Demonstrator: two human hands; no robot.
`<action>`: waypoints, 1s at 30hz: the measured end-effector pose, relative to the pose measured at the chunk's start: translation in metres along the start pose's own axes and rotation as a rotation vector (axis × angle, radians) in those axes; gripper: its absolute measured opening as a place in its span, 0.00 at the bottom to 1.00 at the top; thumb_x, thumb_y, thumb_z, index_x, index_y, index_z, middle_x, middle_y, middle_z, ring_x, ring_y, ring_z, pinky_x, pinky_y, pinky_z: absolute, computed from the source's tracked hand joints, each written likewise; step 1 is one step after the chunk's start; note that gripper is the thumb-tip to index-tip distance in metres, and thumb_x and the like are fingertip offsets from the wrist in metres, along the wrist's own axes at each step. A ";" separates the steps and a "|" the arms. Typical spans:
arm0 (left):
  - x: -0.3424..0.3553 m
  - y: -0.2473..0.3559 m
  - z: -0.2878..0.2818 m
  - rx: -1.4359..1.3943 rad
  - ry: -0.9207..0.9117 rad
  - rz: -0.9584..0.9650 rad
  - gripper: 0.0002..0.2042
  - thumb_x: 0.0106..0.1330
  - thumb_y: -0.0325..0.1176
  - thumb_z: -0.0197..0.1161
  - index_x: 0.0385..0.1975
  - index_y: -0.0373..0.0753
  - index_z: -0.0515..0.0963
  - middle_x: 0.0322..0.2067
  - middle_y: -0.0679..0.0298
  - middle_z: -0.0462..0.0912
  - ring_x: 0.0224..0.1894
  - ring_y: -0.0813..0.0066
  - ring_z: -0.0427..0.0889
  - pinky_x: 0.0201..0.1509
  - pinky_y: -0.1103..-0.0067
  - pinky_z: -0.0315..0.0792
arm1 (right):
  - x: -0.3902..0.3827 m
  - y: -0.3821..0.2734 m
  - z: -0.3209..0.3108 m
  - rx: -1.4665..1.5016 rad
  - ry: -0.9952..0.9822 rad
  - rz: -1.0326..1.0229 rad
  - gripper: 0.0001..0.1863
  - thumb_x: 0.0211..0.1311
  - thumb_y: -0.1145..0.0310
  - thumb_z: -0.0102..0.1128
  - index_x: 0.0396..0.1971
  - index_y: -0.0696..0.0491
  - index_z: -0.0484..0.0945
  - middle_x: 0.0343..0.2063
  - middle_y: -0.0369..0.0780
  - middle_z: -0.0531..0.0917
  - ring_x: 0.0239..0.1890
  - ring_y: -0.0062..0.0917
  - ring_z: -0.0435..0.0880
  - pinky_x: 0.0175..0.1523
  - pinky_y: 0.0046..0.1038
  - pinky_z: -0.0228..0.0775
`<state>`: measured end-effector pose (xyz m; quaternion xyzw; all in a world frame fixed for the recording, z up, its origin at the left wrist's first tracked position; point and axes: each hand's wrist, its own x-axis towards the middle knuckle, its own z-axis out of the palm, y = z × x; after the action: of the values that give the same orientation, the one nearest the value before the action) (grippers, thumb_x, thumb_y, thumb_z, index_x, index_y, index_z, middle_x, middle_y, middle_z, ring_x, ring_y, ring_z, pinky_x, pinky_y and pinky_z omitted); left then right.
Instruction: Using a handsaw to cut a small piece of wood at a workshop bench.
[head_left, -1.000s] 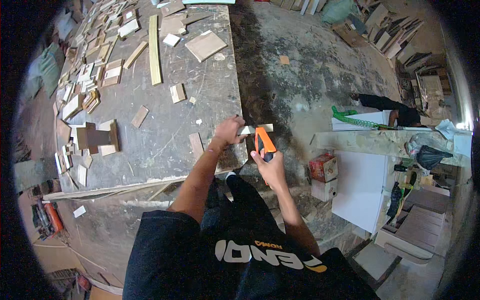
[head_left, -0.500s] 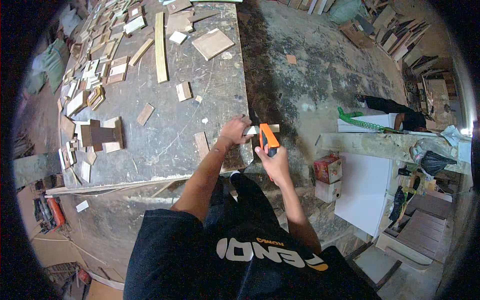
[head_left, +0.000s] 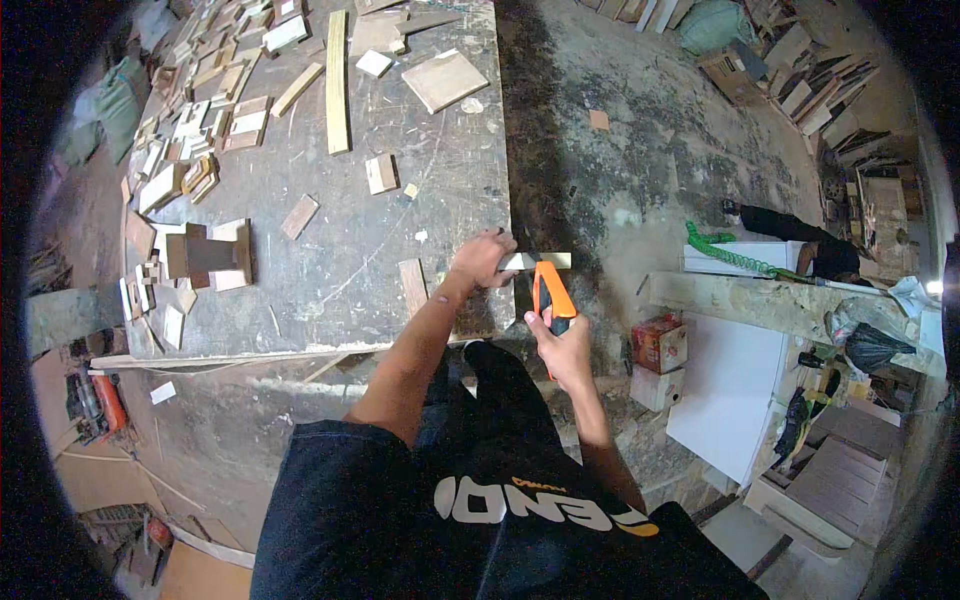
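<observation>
A short pale wood strip lies across the right edge of the worktable, its right end sticking out past the edge. My left hand is closed on the strip's left part and rests at the table's edge. Just to the right, my right hand grips the orange and black handle of a hand saw. The top of this handle reaches the near side of the strip. Little of the blade can be made out. A flat brown wood piece lies left of my left wrist.
Many wood offcuts crowd the table's far left, beside a long yellowish strip and a square board. To the right are stacked boxes, a white panel and a green coiled hose. Another person's dark-clothed legs show beyond.
The hand saw and my right hand have come slightly toward me relative to the strip. My left hand stays on the strip. The whole view has shifted a little.
</observation>
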<state>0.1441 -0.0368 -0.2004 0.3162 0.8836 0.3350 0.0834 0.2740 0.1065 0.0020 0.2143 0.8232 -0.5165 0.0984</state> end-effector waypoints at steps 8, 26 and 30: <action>0.005 -0.001 -0.009 -0.004 0.031 0.026 0.22 0.50 0.44 0.71 0.42 0.37 0.80 0.41 0.53 0.82 0.49 0.50 0.79 0.56 0.61 0.74 | 0.019 0.021 -0.007 0.127 -0.015 -0.054 0.17 0.65 0.71 0.68 0.26 0.49 0.65 0.14 0.27 0.69 0.11 0.10 0.63 0.16 0.19 0.51; 0.006 0.020 -0.015 -0.024 0.127 0.035 0.21 0.49 0.44 0.72 0.38 0.37 0.78 0.41 0.55 0.80 0.51 0.51 0.78 0.58 0.62 0.72 | 0.055 -0.023 -0.021 0.049 -0.103 -0.005 0.16 0.64 0.71 0.67 0.24 0.50 0.66 0.14 0.29 0.69 0.11 0.13 0.63 0.15 0.25 0.53; 0.004 0.003 -0.014 -0.002 0.046 0.007 0.21 0.48 0.43 0.72 0.39 0.38 0.79 0.40 0.55 0.81 0.51 0.51 0.78 0.58 0.62 0.72 | 0.054 -0.027 -0.003 0.000 -0.136 0.076 0.14 0.57 0.69 0.73 0.25 0.57 0.73 0.19 0.30 0.73 0.22 0.17 0.68 0.29 0.28 0.64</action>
<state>0.1368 -0.0404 -0.1876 0.3112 0.8840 0.3432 0.0620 0.2137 0.1133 0.0042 0.2100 0.8059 -0.5256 0.1736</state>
